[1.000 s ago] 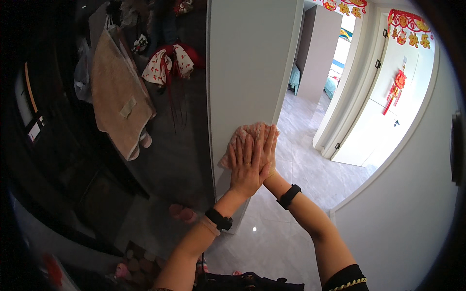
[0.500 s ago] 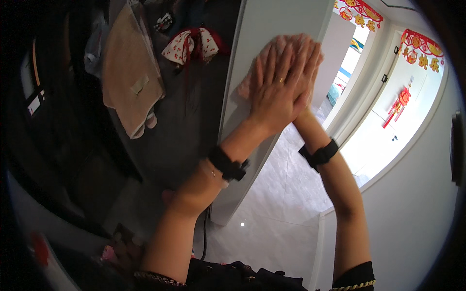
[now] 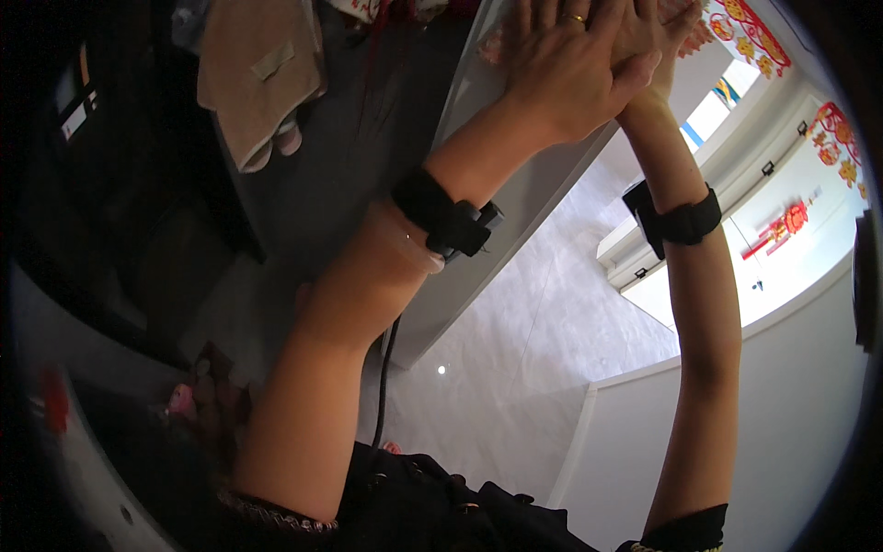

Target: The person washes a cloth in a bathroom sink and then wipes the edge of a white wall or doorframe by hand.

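Both my arms reach up to a pale grey panel, and my hands are cut off by the upper edge. My left hand, with a ring on one finger, lies flat with fingers apart, overlapping my right hand. The right hand is also stretched out, partly covered by the left. Under them a pink fluffy cloth is pressed to the panel; only bits of it show at either side. Black straps with a small device circle both wrists, and a clear bangle sits on my left forearm.
Left of the panel is a dark recess with a hanging beige cloth item. A black cable runs down beside the panel's foot. Grey floor stretches beyond it. White doors with red hanging ornaments and a low white wall stand right.
My hands, one over the other, have moved higher up the panel with the cloth and now reach the picture's top edge. The view has shifted and tilted a little.
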A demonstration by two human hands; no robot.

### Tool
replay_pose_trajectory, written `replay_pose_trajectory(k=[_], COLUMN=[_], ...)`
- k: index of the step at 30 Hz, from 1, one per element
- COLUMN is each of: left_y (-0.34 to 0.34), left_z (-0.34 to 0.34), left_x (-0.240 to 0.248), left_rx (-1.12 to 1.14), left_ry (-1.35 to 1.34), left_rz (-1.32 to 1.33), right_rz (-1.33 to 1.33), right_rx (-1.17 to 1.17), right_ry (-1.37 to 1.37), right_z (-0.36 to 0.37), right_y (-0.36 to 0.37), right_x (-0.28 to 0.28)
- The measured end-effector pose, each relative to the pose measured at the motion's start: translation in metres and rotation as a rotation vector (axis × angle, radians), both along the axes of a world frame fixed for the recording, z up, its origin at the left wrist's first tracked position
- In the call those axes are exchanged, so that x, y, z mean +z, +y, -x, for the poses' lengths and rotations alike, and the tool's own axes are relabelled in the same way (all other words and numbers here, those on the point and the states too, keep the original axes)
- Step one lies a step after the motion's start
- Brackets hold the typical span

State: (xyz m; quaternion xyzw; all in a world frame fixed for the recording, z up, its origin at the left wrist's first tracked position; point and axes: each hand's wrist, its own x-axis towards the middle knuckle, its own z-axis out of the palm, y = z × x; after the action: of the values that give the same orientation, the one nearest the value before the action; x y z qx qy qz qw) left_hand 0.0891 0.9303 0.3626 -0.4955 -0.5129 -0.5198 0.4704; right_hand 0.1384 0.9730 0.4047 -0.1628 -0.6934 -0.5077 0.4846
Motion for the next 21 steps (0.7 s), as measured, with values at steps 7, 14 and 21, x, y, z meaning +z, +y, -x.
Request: replay_pose_trajectory(k=[7, 14, 21], left_y=[0.003, -0.003, -0.019], left_z=[0.003, 0.003, -0.01], left_x=[-0.032, -0.131, -0.225], left_rx=[0.028, -0.09, -0.181], left_ry=[-0.047, -0.23, -0.47], left_rz=[0.011, 0.136, 0.223], right_rz=[0.088, 0.211, 0.357], right_rx=[0.133, 0.223, 0.243], right_ry=[-0.213, -0.386, -0.62], right_z=[-0.002, 0.005, 0.006], right_y=[0.0, -0.003, -0.014], right_x=[-0.022, -0.108, -0.193])
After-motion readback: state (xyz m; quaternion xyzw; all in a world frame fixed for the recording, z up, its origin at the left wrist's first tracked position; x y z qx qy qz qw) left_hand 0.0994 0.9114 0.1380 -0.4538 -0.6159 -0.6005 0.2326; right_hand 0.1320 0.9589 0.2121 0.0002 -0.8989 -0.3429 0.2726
